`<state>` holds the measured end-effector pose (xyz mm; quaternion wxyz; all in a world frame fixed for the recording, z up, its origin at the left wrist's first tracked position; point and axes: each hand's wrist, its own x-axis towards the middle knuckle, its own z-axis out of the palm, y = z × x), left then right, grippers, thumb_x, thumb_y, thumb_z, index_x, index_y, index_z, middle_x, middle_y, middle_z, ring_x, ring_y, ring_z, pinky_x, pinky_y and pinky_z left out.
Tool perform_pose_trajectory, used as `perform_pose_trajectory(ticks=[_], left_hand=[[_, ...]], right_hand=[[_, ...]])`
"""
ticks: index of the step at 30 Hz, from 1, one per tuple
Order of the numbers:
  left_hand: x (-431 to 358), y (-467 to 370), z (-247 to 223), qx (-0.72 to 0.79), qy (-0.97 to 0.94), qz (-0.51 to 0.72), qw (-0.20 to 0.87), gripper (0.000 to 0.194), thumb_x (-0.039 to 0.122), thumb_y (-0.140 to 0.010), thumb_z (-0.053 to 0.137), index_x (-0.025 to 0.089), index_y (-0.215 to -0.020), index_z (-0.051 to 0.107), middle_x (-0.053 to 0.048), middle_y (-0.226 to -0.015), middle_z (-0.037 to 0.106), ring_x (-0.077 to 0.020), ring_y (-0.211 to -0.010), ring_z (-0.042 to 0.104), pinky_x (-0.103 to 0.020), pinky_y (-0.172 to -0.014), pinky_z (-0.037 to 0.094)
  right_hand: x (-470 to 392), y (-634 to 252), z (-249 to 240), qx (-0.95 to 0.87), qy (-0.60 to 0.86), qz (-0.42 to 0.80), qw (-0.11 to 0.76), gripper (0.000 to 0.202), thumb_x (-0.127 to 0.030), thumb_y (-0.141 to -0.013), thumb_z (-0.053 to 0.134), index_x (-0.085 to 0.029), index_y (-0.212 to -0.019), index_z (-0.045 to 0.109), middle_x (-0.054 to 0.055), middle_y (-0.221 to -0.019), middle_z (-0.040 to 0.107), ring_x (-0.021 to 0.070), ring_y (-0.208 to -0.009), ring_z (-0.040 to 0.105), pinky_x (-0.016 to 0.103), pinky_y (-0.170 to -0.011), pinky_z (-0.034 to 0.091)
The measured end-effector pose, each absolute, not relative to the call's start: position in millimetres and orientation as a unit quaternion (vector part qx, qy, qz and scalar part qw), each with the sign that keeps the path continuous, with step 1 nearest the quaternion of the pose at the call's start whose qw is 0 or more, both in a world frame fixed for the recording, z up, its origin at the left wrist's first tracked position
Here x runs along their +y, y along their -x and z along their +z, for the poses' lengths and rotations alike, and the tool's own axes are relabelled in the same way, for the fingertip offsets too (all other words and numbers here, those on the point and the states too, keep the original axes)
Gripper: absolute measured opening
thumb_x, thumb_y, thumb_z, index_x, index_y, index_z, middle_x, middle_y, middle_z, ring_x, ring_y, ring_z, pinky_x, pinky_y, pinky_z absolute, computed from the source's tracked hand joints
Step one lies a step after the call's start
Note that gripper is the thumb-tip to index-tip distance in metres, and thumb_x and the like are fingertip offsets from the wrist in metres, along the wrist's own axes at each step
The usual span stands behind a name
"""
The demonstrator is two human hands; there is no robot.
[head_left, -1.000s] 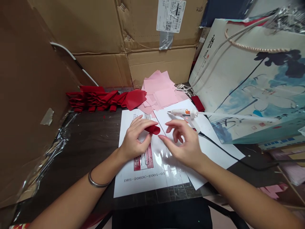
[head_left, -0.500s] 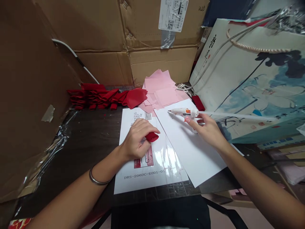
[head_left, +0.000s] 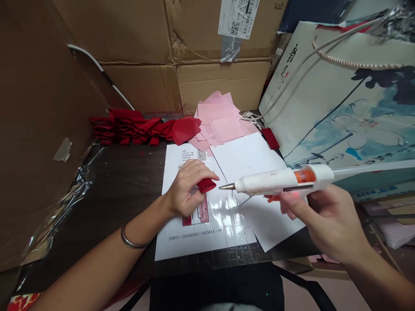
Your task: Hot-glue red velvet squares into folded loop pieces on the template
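Holding, left hand: the left hand [head_left: 184, 190] grasps a red roll [head_left: 206, 185] between curled fingers and thumb, above the middle of the printed sheet [head_left: 194, 248].
Red roll: over the printed sheet, its end turned toward the sheet's right side; most of its length is hidden by the fingers.
Holding, right hand: the right hand [head_left: 333, 224] is wrapped around the handle of a white glue gun [head_left: 259, 183], off to the right of the printed sheet, thumb against the gun's side behind the orange trigger.
Nozzle: metal, above the printed sheet, pointing at the roll's end; it seems just short of touching.
Glue stick [head_left: 372, 167]: whitish, running out of the gun's back, well right of the printed sheet.
White sheet [head_left: 246, 160]: along the right side of the printed sheet, partly under the raised gun.
Red folded pieces [head_left: 123, 127]: in a row beyond the printed sheet, mostly to its left.
Pink squares [head_left: 223, 112]: heaped loosely just beyond the printed sheet's far edge.
Metal clips [head_left: 253, 117]: past the printed sheet's far right corner, near a dark red block [head_left: 270, 138].
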<state>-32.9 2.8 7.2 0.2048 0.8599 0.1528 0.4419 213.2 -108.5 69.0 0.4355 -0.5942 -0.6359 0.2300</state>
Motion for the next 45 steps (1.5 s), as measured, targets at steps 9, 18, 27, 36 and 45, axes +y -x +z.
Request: perform_pose_trajectory(ticks=[9, 18, 27, 36, 45], left_hand=[[3, 33, 10, 0.150, -0.869, 0.427, 0.198, 0.023, 0.030, -0.089, 0.041, 0.020, -0.097, 0.060, -0.007, -0.081, 0.065, -0.0229, -0.078, 0.057, -0.046, -0.083, 0.046], [4, 34, 11, 0.144, -0.871, 0.425, 0.201, 0.022, 0.028, -0.087, 0.042, 0.019, -0.096, 0.060, -0.007, -0.081, 0.065, -0.0221, -0.076, 0.056, -0.046, -0.083, 0.045], [5, 34, 10, 0.143, -0.875, 0.417, 0.202, 0.026, 0.030, -0.088, 0.037, 0.018, -0.095, 0.059, -0.008, -0.079, 0.064, -0.0220, -0.074, 0.054, -0.047, -0.081, 0.044], [5, 33, 10, 0.149, -0.871, 0.422, 0.203, 0.029, 0.035, -0.091, 0.036, 0.019, -0.095, 0.060, -0.008, -0.080, 0.065, -0.0226, -0.074, 0.055, -0.046, -0.081, 0.044], [3, 33, 12, 0.159, -0.863, 0.433, 0.204, 0.028, 0.035, -0.091, 0.039, 0.019, -0.095, 0.061, -0.007, -0.080, 0.065, -0.0225, -0.075, 0.056, -0.046, -0.082, 0.045]], right_hand=[[-109, -195, 67, -0.700, 0.581, 0.157, 0.384, 0.016, -0.034, -0.086, 0.067, -0.021, -0.093, 0.073, 0.003, -0.075, 0.072, 0.0183, -0.057, 0.063, 0.028, -0.044, 0.043], [-102, -187, 67, -0.723, 0.566, 0.163, 0.362, 0.023, -0.037, -0.088, 0.063, -0.019, -0.097, 0.073, 0.007, -0.082, 0.075, 0.0222, -0.065, 0.068, 0.033, -0.053, 0.051], [-99, -185, 70, -0.728, 0.562, 0.167, 0.356, 0.019, -0.036, -0.088, 0.062, -0.024, -0.099, 0.072, 0.005, -0.085, 0.073, 0.0237, -0.075, 0.069, 0.033, -0.059, 0.053], [-100, -187, 72, -0.731, 0.560, 0.169, 0.352, 0.018, -0.035, -0.088, 0.062, -0.023, -0.097, 0.072, 0.006, -0.083, 0.073, 0.0239, -0.073, 0.069, 0.034, -0.061, 0.054], [-103, -191, 70, -0.717, 0.567, 0.186, 0.360, 0.019, -0.035, -0.088, 0.064, -0.023, -0.100, 0.072, 0.006, -0.087, 0.074, 0.0240, -0.073, 0.069, 0.034, -0.060, 0.054]])
